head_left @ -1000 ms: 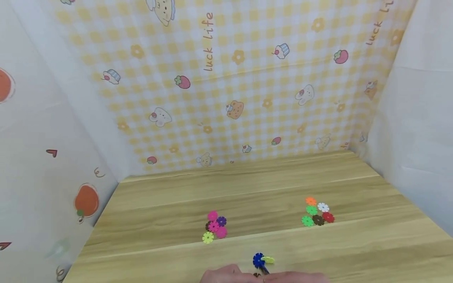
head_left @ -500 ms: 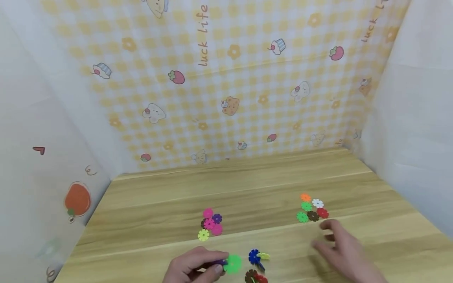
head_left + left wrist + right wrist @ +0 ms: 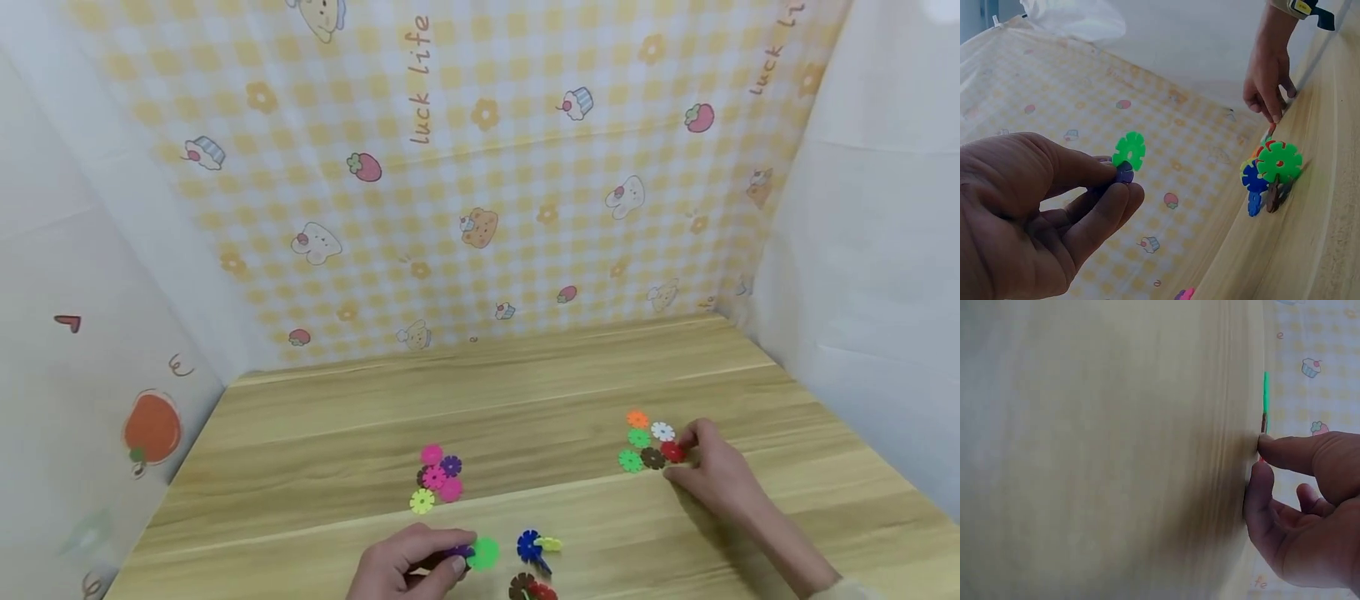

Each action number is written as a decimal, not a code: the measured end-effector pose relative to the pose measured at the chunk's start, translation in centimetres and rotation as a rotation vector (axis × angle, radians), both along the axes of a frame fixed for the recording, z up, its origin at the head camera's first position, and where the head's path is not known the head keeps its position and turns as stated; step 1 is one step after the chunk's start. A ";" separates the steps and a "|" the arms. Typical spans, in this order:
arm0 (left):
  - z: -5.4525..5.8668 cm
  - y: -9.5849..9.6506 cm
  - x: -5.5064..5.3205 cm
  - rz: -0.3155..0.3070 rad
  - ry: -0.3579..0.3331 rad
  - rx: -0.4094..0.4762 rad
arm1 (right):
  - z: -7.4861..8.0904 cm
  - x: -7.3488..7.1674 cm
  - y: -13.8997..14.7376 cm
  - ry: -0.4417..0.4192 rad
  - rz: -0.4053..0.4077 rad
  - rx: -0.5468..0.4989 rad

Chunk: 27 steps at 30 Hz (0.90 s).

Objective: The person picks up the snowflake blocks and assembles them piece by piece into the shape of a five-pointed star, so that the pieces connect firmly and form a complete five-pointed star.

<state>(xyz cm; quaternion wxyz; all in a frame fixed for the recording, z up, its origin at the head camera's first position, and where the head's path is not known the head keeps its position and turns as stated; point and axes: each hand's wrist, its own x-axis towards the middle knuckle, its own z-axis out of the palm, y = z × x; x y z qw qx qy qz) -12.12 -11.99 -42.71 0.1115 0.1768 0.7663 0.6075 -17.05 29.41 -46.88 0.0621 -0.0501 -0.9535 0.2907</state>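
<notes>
My left hand (image 3: 405, 562) pinches a purple snowflake disc (image 3: 1124, 173) between thumb and fingers. A green snowflake disc (image 3: 483, 553) is slotted into it and sticks out to the right. At the right-hand group, my right hand (image 3: 716, 471) has thumb and index finger at opposite edges of a red snowflake disc (image 3: 672, 452), which lies on the table. In the right wrist view only a sliver of red shows between those fingertips. A brown disc (image 3: 653, 458) lies beside the thumb, and a white disc (image 3: 663, 431) lies just behind the red one.
Between the hands stand joined blue and yellow discs (image 3: 529, 547), with a brown and red assembly (image 3: 522, 586) in front, cut by the frame edge. Pink, purple and yellow discs (image 3: 434, 477) lie at left. Patterned cloth (image 3: 480, 167) walls the wooden table (image 3: 337, 433).
Both hands were together at the bottom edge and have separated. The right hand has reached to the red disc at right; the left has come into view with the purple and green discs.
</notes>
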 end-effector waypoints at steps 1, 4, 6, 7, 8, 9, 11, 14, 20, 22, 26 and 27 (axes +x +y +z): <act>-0.1 0.0 0.0 -0.008 0.002 0.000 | -0.1 -0.1 0.0 0.016 0.004 0.006; -0.3 0.2 -0.1 -0.027 0.001 -0.003 | -0.2 -0.4 -0.2 0.056 0.023 0.034; -0.4 0.3 -0.1 -0.048 -0.007 -0.003 | -0.2 -0.6 -0.3 0.069 0.039 0.051; -0.4 0.4 -0.1 -0.057 -0.006 -0.004 | -0.3 -0.7 -0.3 0.066 0.044 0.055; -0.5 0.4 -0.1 -0.066 -0.004 -0.003 | -0.3 -0.7 -0.3 0.060 0.047 0.060; -0.5 0.5 -0.2 -0.074 0.000 -0.002 | -0.3 -0.8 -0.2 0.050 0.046 0.061; -0.5 0.6 -0.2 -0.086 0.006 -0.001 | -0.3 -0.9 -0.1 0.020 0.039 0.053; -0.6 0.7 -0.2 -0.086 0.019 -0.006 | -0.2 -1.1 0.0 -0.029 0.031 0.023; -0.8 0.8 -0.5 -0.062 -0.028 -0.038 | -0.3 -1.1 0.0 -0.107 0.011 -0.063; -0.8 0.8 -0.6 -0.054 -0.047 -0.054 | -0.3 -1.1 0.0 -0.113 0.009 -0.097; -1.0 0.9 -0.7 -0.059 -0.061 -0.067 | -0.6 -1.1 0.2 -0.074 0.035 -0.095; -1.0 0.8 -0.6 -0.063 -0.056 -0.069 | -0.7 -1.2 0.2 -0.057 0.042 -0.077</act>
